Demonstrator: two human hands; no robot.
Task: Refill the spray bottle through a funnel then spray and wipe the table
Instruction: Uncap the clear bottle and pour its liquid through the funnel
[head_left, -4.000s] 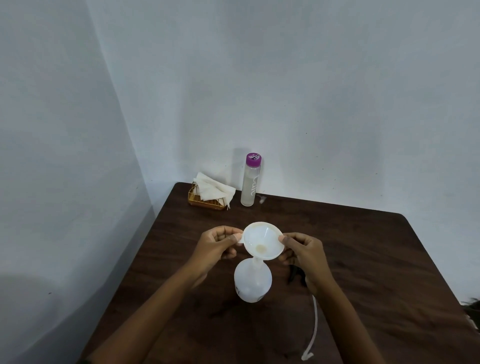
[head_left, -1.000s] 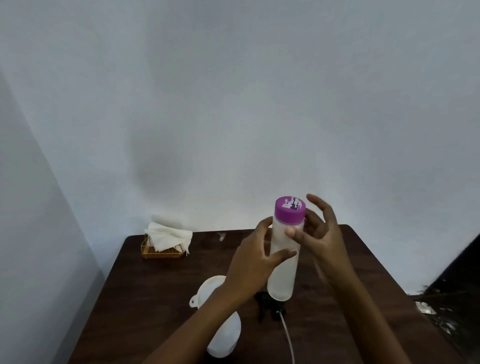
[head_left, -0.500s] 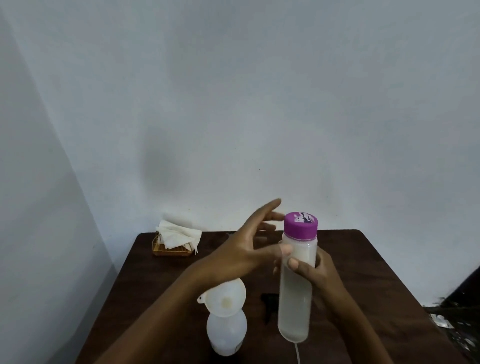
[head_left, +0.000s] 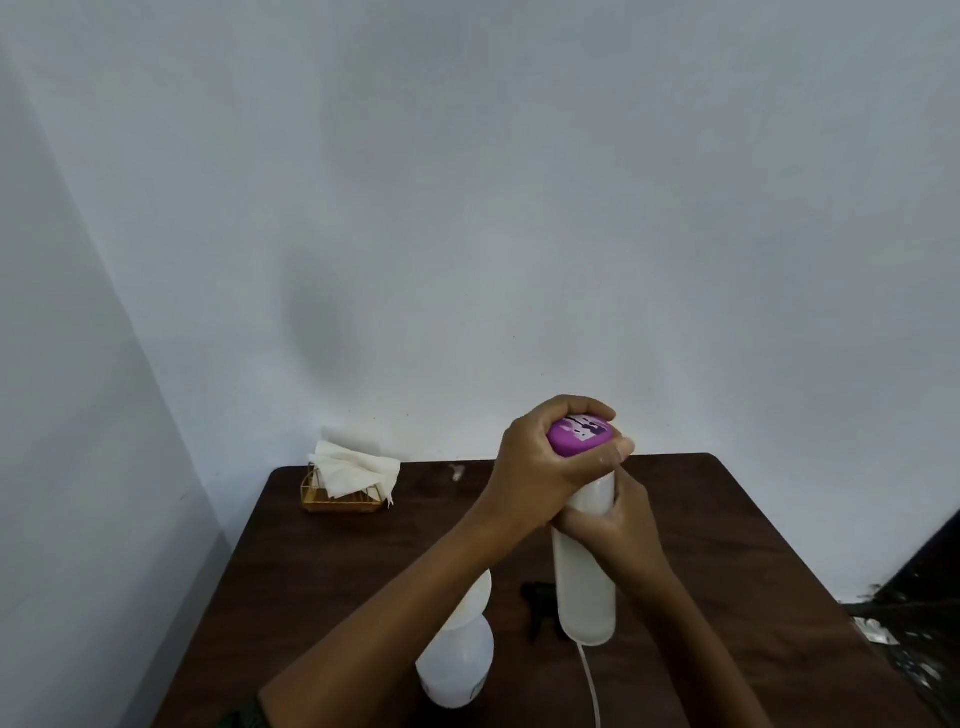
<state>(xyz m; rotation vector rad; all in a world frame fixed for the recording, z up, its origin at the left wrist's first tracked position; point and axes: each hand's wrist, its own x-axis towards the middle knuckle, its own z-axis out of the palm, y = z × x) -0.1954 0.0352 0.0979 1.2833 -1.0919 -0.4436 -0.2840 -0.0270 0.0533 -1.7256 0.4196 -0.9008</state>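
A tall translucent water bottle (head_left: 586, 582) is held upright above the table (head_left: 332, 561). My right hand (head_left: 618, 525) grips its upper body from the right. My left hand (head_left: 545, 462) is curled over its purple cap (head_left: 579, 437). Below my left forearm stands the white spray bottle (head_left: 457, 660); the funnel (head_left: 480, 584) in its neck is mostly hidden by the arm. The black spray head (head_left: 537, 597) lies on the table behind the water bottle, and its white dip tube (head_left: 592, 686) runs toward me.
A gold wire holder with white paper napkins (head_left: 353, 480) sits at the table's far left corner. Walls close in behind and to the left. Dark clutter lies on the floor at the right edge (head_left: 914, 639).
My left hand, open beside the bottle half a second ago, has closed over the purple cap. My right hand still holds the bottle's body.
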